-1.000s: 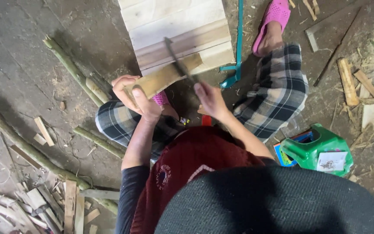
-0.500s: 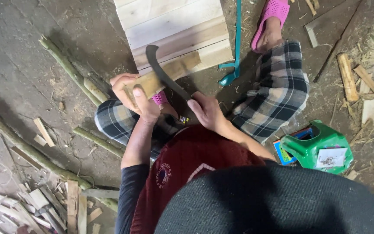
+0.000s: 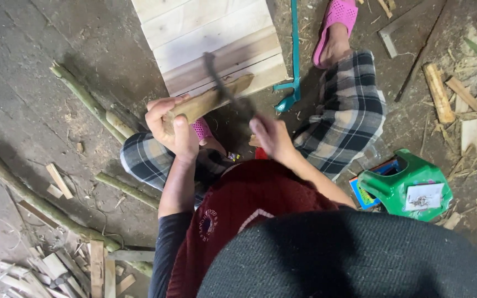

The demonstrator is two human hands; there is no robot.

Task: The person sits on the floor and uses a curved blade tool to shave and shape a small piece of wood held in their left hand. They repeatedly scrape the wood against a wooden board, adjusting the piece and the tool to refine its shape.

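Observation:
My left hand (image 3: 171, 128) grips the near end of a short pale piece of wood (image 3: 212, 99), held slanting up to the right above my knees. My right hand (image 3: 271, 138) is closed on the handle of a dark curved knife (image 3: 223, 83). The blade is blurred by motion and crosses the far part of the wood. A panel of pale wooden planks (image 3: 211, 38) lies on the floor just beyond both hands.
A teal hand saw (image 3: 292, 66) lies right of the planks, beside my foot in a pink sandal (image 3: 335, 27). Green bamboo poles (image 3: 86, 99) and wood offcuts (image 3: 56, 270) lie at left. A green plastic stool (image 3: 412, 185) stands at right, near more scraps (image 3: 459, 99).
The knife has swung from the near side of the wood up and across its far part. My right hand moved with it; my left hand tilted the wood slightly.

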